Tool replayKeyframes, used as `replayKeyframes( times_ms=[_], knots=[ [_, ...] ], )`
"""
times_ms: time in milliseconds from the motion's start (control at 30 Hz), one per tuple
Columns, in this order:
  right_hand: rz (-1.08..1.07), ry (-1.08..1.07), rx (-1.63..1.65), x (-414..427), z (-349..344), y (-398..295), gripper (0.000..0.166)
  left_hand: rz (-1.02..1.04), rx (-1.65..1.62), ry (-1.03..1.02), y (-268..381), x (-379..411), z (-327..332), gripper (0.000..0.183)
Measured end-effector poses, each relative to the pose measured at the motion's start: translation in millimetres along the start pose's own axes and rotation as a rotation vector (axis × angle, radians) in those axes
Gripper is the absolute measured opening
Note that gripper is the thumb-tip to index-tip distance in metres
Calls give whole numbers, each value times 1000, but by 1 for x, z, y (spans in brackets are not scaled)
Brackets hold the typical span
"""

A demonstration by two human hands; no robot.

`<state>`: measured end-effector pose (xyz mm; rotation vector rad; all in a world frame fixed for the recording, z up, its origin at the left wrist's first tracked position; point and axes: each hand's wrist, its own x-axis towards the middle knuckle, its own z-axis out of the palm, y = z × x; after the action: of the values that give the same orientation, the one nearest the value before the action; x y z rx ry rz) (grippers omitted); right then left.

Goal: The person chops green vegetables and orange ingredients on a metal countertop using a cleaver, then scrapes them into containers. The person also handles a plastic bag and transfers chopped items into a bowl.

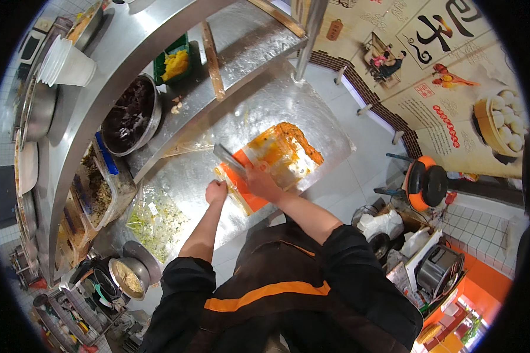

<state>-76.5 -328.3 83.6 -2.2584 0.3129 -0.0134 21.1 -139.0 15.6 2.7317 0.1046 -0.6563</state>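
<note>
My right hand (261,182) is closed around a flat metal blade (229,159), perhaps a cleaver, which lies across an orange and clear plastic bag (249,200). The handle is hidden in my fist. At the bag's near-left edge, my left hand (216,192) grips the plastic between curled fingers. Orange-red chopped filling (307,143) is heaped at the bag's far-right end, and oily orange smears coat the plastic between it and the blade. Beneath lies the stainless steel table (335,128).
Above the table's back runs a metal shelf (251,48), with a bowl of dark paste (130,114) and a green tub (172,64) of yellow food. Clear plastic (154,220) with green chopped bits lies to the left. A metal post (307,48) rises at the far corner; a stool (419,183) stands right.
</note>
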Motion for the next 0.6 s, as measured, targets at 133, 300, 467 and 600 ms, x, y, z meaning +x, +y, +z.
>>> replayKeyframes(
  times_ms=[133, 300, 467, 600],
  knots=[
    [-75, 40, -74, 20, 37, 27, 49, 59, 119, -40, 0, -6, 4, 29],
    [388, -116, -112, 55, -73, 56, 60, 122, 153, -2, -1, -17, 2, 29],
    [391, -2, -279, 44, -145, 110, 48, 233, 208, -12, -2, -14, 6, 29],
    [287, -14, -316, 15, -135, 102, 37, 151, -304, 60, -17, -23, 28, 29]
  ],
)
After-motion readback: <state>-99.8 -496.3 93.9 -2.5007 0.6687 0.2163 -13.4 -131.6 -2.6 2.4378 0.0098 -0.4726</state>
